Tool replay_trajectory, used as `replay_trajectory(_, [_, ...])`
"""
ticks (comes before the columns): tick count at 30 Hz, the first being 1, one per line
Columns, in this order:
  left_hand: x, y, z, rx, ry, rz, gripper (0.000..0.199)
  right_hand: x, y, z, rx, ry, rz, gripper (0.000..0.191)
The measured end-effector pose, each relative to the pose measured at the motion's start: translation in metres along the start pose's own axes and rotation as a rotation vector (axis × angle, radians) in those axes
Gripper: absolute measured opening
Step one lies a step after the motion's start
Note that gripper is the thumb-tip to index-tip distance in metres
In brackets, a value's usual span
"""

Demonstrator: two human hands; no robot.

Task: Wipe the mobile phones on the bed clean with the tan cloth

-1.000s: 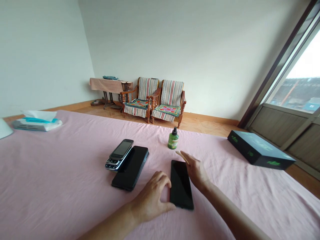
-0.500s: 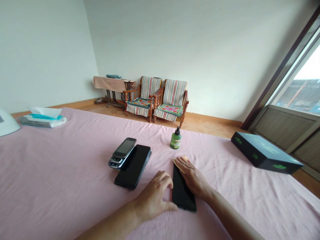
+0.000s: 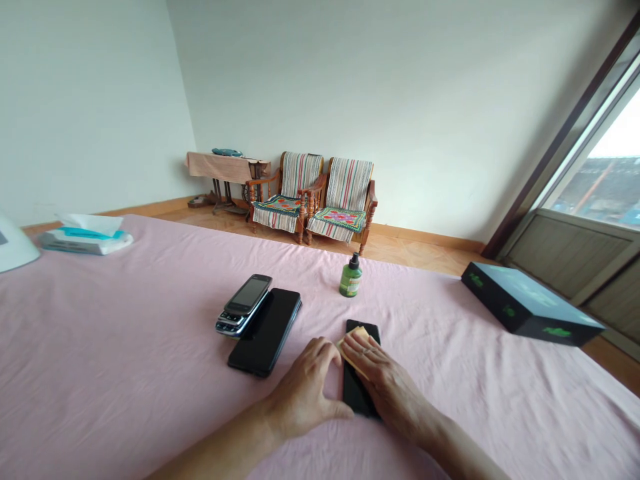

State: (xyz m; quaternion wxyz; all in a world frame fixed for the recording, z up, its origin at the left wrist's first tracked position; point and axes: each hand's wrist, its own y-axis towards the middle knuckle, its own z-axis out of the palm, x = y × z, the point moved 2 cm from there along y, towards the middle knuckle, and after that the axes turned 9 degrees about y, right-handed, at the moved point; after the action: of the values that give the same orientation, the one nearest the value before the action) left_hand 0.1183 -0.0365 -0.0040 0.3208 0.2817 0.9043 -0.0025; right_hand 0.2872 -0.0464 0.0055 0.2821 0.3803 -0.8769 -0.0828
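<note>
A black smartphone [image 3: 355, 392] lies flat on the pink sheet, partly covered by my right hand [image 3: 383, 377]. That hand's fingers press a folded yellow cloth [image 3: 349, 351] onto the upper part of the screen. My left hand [image 3: 311, 387] braces the phone from the left, curled fingers by its side edge and thumb by its lower corner. Further left lies another black smartphone [image 3: 265, 333], with an older grey slider phone [image 3: 247, 297] resting against its upper left. Beyond my right hand stands a green spray bottle [image 3: 351, 278] with a black top.
A black box with green markings [image 3: 530, 303] sits at the right edge of the pink sheet [image 3: 125, 347]. At the far left are a tissue pack [image 3: 85, 240] and a white rounded object [image 3: 15, 247]. Two wooden chairs [image 3: 340, 193] stand by the wall.
My right hand has slid the cloth down the phone's screen toward me, uncovering the phone's top end. My left hand has hardly moved.
</note>
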Motion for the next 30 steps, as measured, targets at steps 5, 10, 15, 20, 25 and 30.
replay_trajectory(5, [0.004,-0.001,0.004,-0.043,-0.006,0.029,0.072,0.004,-0.009,0.003,-0.023,-0.05,-0.039,0.051])
replay_trajectory(10, [0.007,0.0,0.005,-0.042,-0.005,0.07,0.07,0.003,-0.025,0.011,-0.004,-0.066,-0.077,0.049])
replay_trajectory(15, [0.007,0.001,0.003,-0.033,0.024,0.098,0.062,0.006,-0.041,0.018,0.045,-0.125,-0.131,0.051])
replay_trajectory(20, [0.008,0.001,0.003,-0.02,0.036,0.12,0.066,0.003,-0.053,0.024,0.022,-0.156,-0.192,0.05])
replay_trajectory(25, [0.008,0.0,0.003,-0.014,0.043,0.119,0.06,0.002,-0.059,0.026,-0.003,-0.218,-0.235,0.05])
replay_trajectory(30, [0.007,0.001,0.002,-0.001,0.056,0.117,0.059,0.008,-0.06,0.022,-0.023,-0.193,-0.244,0.047])
